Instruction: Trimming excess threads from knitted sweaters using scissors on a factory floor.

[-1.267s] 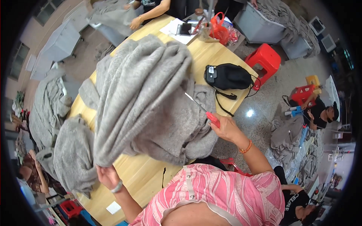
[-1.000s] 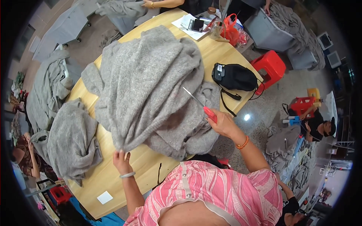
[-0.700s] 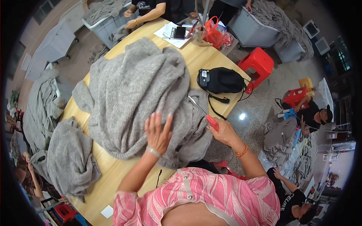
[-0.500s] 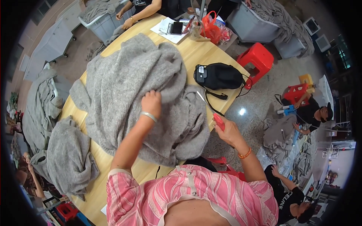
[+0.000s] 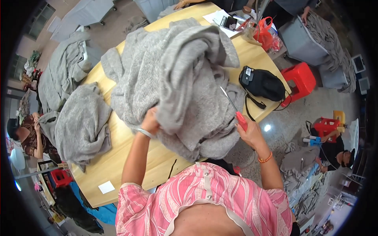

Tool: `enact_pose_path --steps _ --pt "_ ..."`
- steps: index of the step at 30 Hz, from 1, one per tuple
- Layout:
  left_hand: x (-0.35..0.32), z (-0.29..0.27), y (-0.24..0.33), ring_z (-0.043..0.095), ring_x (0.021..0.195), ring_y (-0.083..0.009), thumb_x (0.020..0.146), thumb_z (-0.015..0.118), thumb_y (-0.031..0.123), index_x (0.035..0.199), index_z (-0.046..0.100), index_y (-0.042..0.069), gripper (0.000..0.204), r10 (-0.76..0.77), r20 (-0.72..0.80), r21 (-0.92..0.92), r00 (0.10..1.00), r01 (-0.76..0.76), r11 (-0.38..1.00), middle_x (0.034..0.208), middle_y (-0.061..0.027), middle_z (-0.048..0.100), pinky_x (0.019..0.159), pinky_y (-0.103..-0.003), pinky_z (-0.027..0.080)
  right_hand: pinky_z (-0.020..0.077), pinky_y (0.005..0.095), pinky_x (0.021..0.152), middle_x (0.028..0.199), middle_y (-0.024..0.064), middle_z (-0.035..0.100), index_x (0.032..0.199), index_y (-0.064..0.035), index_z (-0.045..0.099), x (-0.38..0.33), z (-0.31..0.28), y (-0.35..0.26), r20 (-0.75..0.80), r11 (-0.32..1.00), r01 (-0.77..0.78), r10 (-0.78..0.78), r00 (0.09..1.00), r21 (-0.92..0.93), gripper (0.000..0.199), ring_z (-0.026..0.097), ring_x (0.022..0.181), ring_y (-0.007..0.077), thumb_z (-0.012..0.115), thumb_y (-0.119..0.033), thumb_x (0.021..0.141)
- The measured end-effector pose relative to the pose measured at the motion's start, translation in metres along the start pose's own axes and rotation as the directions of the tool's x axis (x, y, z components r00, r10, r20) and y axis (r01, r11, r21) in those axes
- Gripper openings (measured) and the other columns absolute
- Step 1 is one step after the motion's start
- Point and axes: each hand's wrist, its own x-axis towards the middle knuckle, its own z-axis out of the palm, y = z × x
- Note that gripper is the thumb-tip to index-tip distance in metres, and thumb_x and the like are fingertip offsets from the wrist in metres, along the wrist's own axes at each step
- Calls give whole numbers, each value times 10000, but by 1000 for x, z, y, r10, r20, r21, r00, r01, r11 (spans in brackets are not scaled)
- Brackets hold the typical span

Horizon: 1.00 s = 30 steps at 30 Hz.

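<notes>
— Any labels or packages on the table?

— A small white label [image 5: 106, 187] lies flat at the lower left of the frame, near the table's edge. Upper centre right, white sheets [image 5: 217, 17] lie at the far end with a dark phone screen [image 5: 228, 21] on them.

— Anything beside those?

— An orange-red bag [image 5: 264, 31] stands just right of them, with a clear plastic packet [image 5: 249, 34] against it.

— And the black pouch?

— The pouch [image 5: 262, 83], right of centre, carries a small grey patch [image 5: 248, 74] at its left end.

— Screens elsewhere?

— Two pale monitors [image 5: 360, 70] at the far right edge, too small to tell more.
</notes>
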Motion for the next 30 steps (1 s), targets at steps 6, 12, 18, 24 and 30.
enact_pose_path --steps 6,12,18,24,30 --pt "-17 77 15 582 859 -281 772 668 69 1106 553 58 354 725 130 872 676 -426 241 1031 -147 582 733 -389 473 491 403 738 909 224 639 1156 -49 570 1 -2 -13 -24 996 31 -33 999 -89 366 620 862 391 606 -239 845" --pt "50 151 14 506 1013 -347 755 710 257 1182 518 50 512 590 551 739 590 -674 -15 1157 -182 506 847 -443 422 478 457 670 781 223 620 1078 -42 569 -12 12 -2 -96 999 -1 -3 995 -46 325 606 774 421 608 -271 851" --pt "80 215 -29 470 1026 -302 735 701 382 1156 545 46 561 359 611 792 706 -541 -283 1097 -154 519 815 -385 381 481 473 692 840 250 623 1094 -55 565 -49 7 43 -211 992 -127 124 970 0 338 600 819 442 599 -291 855" --pt "150 221 -53 609 862 -389 819 503 159 946 642 30 228 257 380 910 889 -408 68 939 -194 628 706 -451 468 478 482 708 837 251 625 1092 -53 565 -59 3 40 -165 969 -248 244 956 -4 331 598 830 446 593 -283 856" --pt "144 53 117 597 855 -205 943 433 279 1030 599 48 298 393 -302 -148 868 -450 881 943 -84 617 723 -350 511 484 482 706 844 237 633 1106 -62 570 -54 -14 39 -209 980 -197 197 958 20 347 602 830 442 588 -303 858"
